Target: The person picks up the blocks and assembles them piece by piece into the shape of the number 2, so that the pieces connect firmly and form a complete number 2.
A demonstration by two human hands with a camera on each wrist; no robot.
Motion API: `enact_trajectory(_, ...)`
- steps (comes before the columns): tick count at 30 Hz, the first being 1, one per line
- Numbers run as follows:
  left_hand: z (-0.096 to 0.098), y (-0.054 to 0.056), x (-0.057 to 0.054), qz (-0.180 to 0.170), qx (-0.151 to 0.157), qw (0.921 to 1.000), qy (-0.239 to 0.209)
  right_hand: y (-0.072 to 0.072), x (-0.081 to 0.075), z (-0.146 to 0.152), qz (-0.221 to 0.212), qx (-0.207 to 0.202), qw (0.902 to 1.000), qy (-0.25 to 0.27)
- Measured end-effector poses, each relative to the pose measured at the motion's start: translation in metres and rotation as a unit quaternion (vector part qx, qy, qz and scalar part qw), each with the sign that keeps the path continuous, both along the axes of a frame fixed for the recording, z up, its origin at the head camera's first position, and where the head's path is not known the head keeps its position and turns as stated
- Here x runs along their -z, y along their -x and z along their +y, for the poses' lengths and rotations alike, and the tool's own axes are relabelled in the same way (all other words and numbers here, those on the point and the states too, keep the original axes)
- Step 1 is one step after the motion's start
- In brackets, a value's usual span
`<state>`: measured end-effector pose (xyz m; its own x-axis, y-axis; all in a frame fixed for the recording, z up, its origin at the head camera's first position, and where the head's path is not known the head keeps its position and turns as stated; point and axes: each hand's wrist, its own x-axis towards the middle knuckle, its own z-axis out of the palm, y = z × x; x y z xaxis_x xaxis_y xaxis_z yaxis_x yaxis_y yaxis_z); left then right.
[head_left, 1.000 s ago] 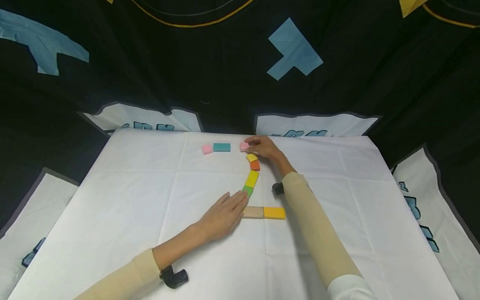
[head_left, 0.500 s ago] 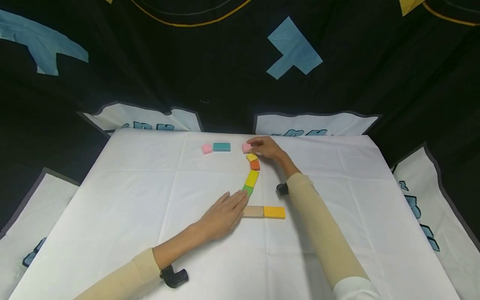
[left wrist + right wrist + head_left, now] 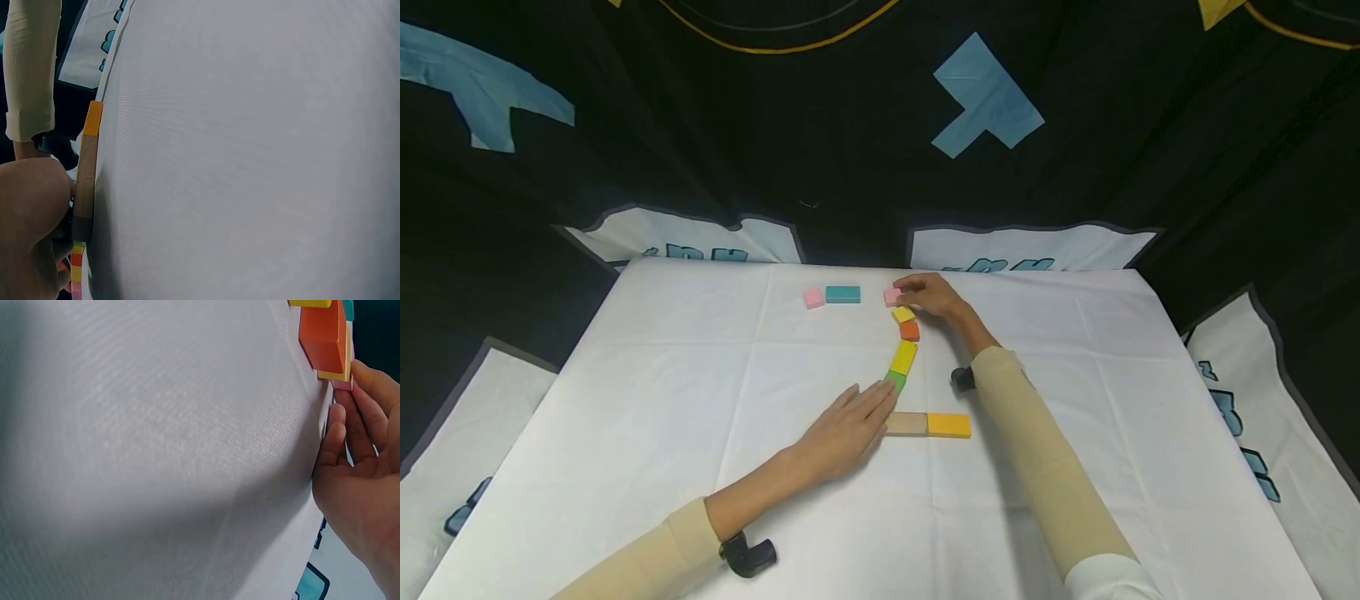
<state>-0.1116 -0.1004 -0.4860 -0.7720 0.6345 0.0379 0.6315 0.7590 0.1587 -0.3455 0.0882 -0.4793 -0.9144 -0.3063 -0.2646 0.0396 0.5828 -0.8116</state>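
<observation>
In the head view, my right hand [image 3: 931, 297] pinches a small pink block [image 3: 891, 297] between thumb and fingers at the far side of the table. Just below that block, a curved row runs toward me: a small yellow block [image 3: 903, 314], an orange one [image 3: 909, 331], a longer yellow one [image 3: 904, 357] and a green one [image 3: 896, 380]. My left hand [image 3: 848, 433] lies with straight fingers, its tips over the green block and partly hiding it. Beside those fingers a plain wooden block [image 3: 907, 424] meets an amber block [image 3: 949, 426] end to end.
Left of the pinched block lie a teal block [image 3: 842, 294] and another pink block [image 3: 813, 298], close together. White cloth covers the table [image 3: 647, 400]. A black curtain [image 3: 850, 167] hangs behind its far edge.
The pinched pink block has shifted slightly right and nearer the small yellow block, my right hand moving with it. My left hand has stayed in place.
</observation>
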Motion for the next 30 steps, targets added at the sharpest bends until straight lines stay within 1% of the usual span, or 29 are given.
enact_trajectory(8, -0.0004, -0.0007, -0.0010, 0.003, 0.000, 1.0000, -0.006, -0.0027, -0.0012, -0.0020, 0.008, -0.006, 0.9999, 0.000)
enact_trajectory(14, -0.0006, -0.0010, -0.0016, 0.009, 0.003, 0.9999, -0.010, -0.0027, -0.0016, -0.0021, 0.003, -0.006, 1.0000, -0.005)
enact_trajectory(21, -0.0004, -0.0011, -0.0021, 0.004, 0.003, 0.9999, -0.012, -0.0006, -0.0034, -0.0013, 0.005, -0.024, 0.9996, -0.016)
enact_trajectory(30, -0.0002, -0.0011, -0.0036, -0.002, 0.002, 0.9999, -0.015, -0.0014, -0.0066, -0.0005, -0.007, -0.032, 0.9994, -0.006)
